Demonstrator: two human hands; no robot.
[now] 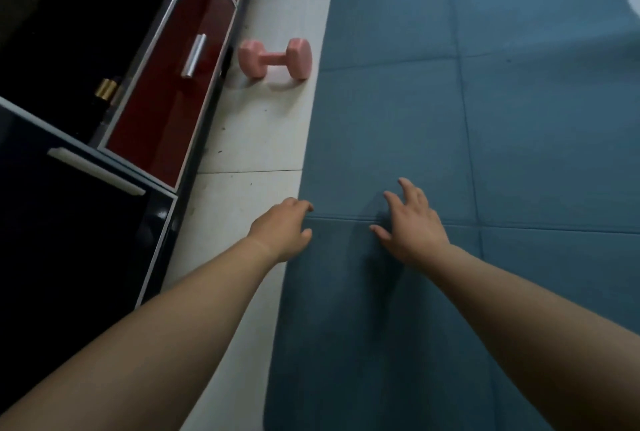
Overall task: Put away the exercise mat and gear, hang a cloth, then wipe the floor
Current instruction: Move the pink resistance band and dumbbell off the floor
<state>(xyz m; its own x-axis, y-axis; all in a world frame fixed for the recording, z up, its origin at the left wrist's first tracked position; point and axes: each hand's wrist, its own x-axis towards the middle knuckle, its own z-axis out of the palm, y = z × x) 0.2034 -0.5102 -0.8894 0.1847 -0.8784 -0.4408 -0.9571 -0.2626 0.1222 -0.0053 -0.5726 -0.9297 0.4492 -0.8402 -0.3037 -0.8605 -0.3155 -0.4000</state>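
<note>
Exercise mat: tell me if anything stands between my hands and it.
Nothing visible does. The left hand is at the left edge of the exercise mat, the right hand over its surface, fingers spread. The pink dumbbell lies on the tiles beside it.

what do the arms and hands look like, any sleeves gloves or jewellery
Both arms are bare right to the frame's edge, with no sleeves in view. The left hand and right hand are bare too: no gloves, and no rings, watch or bracelet show. The nails are too blurred to tell whether they are painted.
</note>
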